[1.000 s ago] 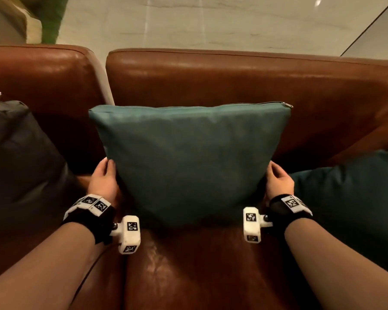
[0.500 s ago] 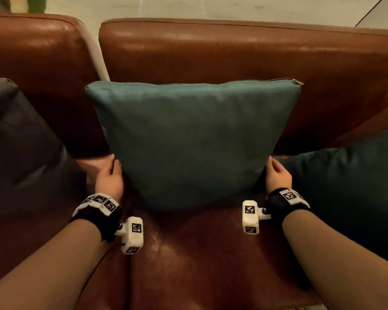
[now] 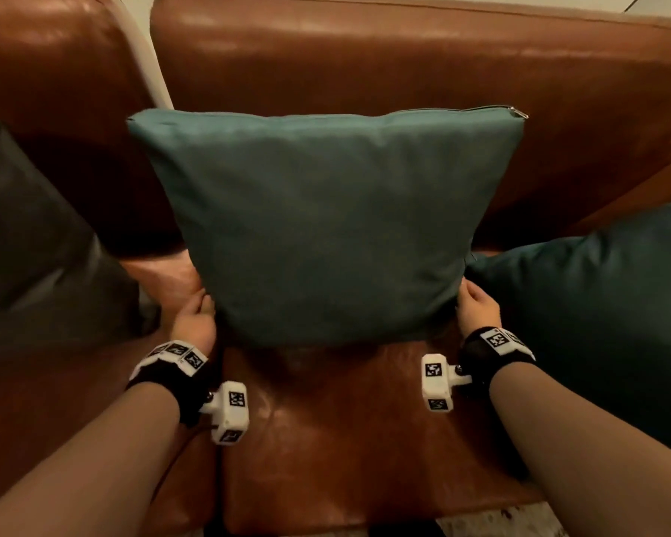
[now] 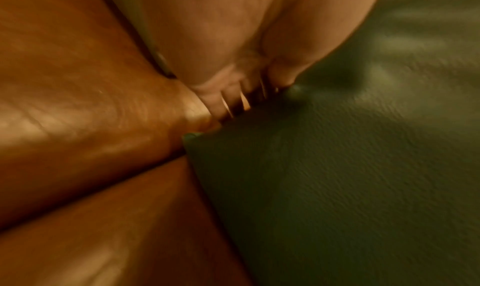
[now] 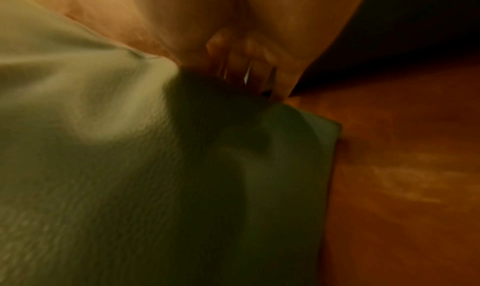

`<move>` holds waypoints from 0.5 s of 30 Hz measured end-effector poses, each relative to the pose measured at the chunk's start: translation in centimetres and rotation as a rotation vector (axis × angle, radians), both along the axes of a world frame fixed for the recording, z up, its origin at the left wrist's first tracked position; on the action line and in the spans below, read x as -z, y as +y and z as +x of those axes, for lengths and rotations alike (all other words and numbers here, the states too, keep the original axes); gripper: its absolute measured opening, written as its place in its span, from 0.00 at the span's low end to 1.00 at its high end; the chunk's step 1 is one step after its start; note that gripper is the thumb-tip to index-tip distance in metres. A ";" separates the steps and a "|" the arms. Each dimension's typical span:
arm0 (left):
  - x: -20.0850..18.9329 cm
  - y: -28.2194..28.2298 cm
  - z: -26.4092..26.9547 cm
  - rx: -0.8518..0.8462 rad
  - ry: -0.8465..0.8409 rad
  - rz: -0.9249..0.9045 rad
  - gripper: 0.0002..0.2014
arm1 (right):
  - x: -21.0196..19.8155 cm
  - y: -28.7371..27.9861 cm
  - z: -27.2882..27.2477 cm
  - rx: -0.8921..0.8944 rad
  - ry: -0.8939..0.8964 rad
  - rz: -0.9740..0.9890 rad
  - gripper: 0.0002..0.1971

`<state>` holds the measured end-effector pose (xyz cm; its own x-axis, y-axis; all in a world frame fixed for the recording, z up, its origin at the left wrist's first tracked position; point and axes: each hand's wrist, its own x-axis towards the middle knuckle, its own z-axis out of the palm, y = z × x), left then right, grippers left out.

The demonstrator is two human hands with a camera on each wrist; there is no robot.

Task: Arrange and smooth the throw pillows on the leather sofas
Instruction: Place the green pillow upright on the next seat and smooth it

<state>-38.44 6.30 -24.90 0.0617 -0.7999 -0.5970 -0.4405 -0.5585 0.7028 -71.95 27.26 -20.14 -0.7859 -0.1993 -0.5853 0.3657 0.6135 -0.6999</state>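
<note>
A teal throw pillow (image 3: 326, 226) stands upright against the brown leather backrest (image 3: 365, 60), zipper edge on top. My left hand (image 3: 194, 315) grips its lower left side, and my right hand (image 3: 475, 308) grips its lower right side. In the left wrist view the fingers (image 4: 228, 99) reach behind the pillow's corner (image 4: 337, 187) and the thumb lies on its front. The right wrist view is blurred: the fingers (image 5: 249, 64) sink behind the dented pillow (image 5: 155, 187).
A dark grey pillow (image 3: 35, 246) leans on the neighbouring leather sofa (image 3: 55, 71) at the left. A darker teal pillow (image 3: 597, 304) lies close at the right, next to my right wrist. The leather seat (image 3: 326, 439) lies bare in front of the pillow.
The head view has dropped closer to the sofa. Both hands stay at the pillow's lower sides; the left hand's fingers have curled in against the edge. The pillow stands as before.
</note>
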 end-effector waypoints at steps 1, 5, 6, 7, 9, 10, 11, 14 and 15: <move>0.1 0.1 -0.1 -0.018 -0.028 -0.020 0.15 | 0.1 0.0 0.0 -0.003 0.035 0.037 0.12; 0.0 -1.2 0.1 -0.079 -0.115 -0.028 0.08 | -1.0 -0.9 -0.8 0.124 0.201 0.186 0.14; 0.0 -1.4 0.3 -0.072 -0.120 -0.042 0.08 | -1.1 -0.9 -0.9 0.143 0.212 0.200 0.13; 0.0 -1.2 0.4 -0.068 -0.129 -0.063 0.08 | -1.2 -0.8 -0.8 0.155 0.206 0.199 0.13; 0.3 -1.0 0.6 -0.063 -0.168 -0.100 0.08 | -1.2 -0.6 -0.3 0.146 0.201 0.177 0.13; 0.4 -0.8 0.9 -0.043 -0.190 -0.101 0.08 | -1.2 -0.3 -0.1 0.123 0.207 0.169 0.13; 0.5 -0.5 1.1 -0.011 -0.200 -0.090 0.07 | -1.1 0.0 0.0 0.087 0.207 0.162 0.14; 1.3 1.0 2.0 0.146 -0.222 0.007 0.14 | -0.1 0.8 0.3 -0.051 0.112 0.159 0.16; 1.4 1.7 2.1 0.204 -0.243 0.029 0.16 | 0.1 1.0 0.6 -0.091 0.071 0.166 0.17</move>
<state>-36.33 7.99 -26.34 0.0459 -0.7933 -0.6071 -0.6987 -0.4598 0.5481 -71.34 28.28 -20.22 -0.8097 -0.1767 -0.5596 0.2566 0.7510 -0.6084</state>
